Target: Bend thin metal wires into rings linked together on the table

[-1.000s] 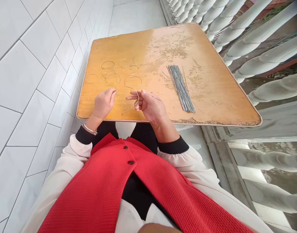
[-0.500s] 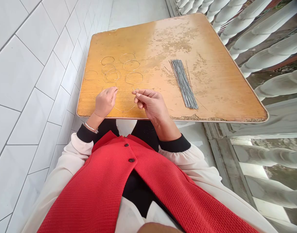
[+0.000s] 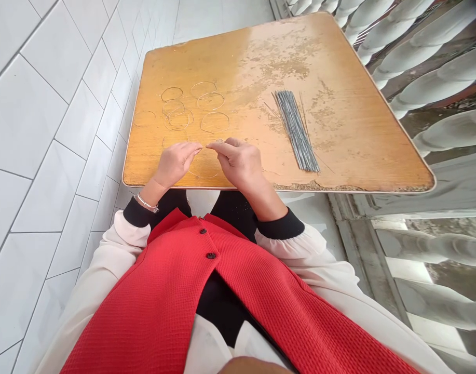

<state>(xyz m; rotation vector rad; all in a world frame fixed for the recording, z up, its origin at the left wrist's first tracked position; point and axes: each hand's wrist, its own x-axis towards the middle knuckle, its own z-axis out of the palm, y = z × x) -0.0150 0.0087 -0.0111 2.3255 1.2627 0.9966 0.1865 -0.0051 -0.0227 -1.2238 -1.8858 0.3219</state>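
Observation:
My left hand (image 3: 175, 162) and my right hand (image 3: 240, 162) meet over the near edge of a worn wooden table (image 3: 339, 150), fingertips pinched together. Between them runs a thin wire bent into a loop (image 3: 203, 172), and each hand pinches one end of it. Several finished wire rings (image 3: 191, 106) lie on the table just beyond my hands. A bundle of straight grey wires (image 3: 296, 130) lies to the right of my right hand, with a few loose strands beside it.
A white tiled wall (image 3: 46, 104) runs along the left. White balusters (image 3: 436, 67) of a railing stand on the right. A tiled floor (image 3: 222, 15) shows beyond the table. My red vest and white sleeves fill the bottom.
My hands have come together, closing the bent wire into a loop. The right hand turned palm down and moved left; the view tilted slightly.

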